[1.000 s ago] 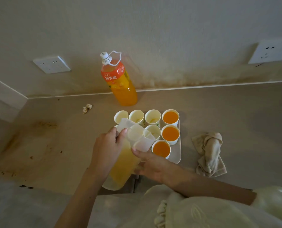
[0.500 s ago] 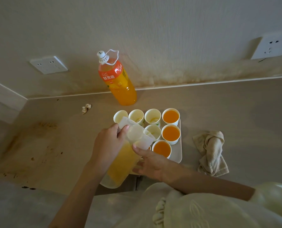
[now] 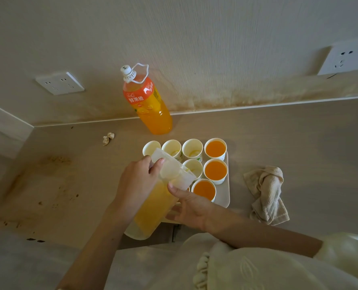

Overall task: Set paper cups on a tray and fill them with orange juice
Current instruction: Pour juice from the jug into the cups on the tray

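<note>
Frustratingly, jug (image 3: 153, 208) hides some cups (image 3: 193, 168); L hand (image 3: 136, 185) grips it, R hand (image 3: 191, 208) fingers (image 3: 171, 217) unclear

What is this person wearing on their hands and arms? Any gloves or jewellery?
No gloves, rings or watch show: the left hand and right hand are bare, as are both forearms. On the right arm a pale cream sleeve begins near the elbow. It matches the soft cream garment below, which has a faint embossed pattern and a frilled edge.
</note>
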Demonstrator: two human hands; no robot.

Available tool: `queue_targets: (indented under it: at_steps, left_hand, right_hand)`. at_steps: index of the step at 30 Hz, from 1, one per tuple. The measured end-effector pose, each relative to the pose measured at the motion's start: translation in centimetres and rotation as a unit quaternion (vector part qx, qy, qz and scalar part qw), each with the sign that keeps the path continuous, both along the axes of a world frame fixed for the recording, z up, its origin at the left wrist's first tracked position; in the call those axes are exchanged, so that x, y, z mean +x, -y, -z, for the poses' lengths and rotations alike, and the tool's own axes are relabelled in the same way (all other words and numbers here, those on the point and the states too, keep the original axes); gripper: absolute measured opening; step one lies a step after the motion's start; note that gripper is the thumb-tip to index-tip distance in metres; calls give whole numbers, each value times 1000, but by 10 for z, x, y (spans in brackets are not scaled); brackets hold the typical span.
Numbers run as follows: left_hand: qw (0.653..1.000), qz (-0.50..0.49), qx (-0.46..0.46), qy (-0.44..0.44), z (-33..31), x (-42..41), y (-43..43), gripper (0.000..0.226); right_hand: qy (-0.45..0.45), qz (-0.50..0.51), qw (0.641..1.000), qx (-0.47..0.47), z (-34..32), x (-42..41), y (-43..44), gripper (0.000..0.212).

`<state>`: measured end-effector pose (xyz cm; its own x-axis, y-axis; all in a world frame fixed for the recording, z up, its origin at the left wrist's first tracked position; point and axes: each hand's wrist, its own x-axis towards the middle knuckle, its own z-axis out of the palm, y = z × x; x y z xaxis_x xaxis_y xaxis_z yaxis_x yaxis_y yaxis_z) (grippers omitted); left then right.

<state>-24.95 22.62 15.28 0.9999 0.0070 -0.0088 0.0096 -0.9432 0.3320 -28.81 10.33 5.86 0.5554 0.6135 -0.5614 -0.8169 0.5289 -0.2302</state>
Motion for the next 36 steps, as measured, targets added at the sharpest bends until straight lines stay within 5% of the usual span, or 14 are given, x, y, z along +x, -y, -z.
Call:
queue_targets:
  at_steps: [36]
  left_hand:
    - [1000, -3, 5, -2, -8, 0, -2, 48]
  right_hand:
    - [-4, -7, 1000, -11, -14, 0, -4, 65]
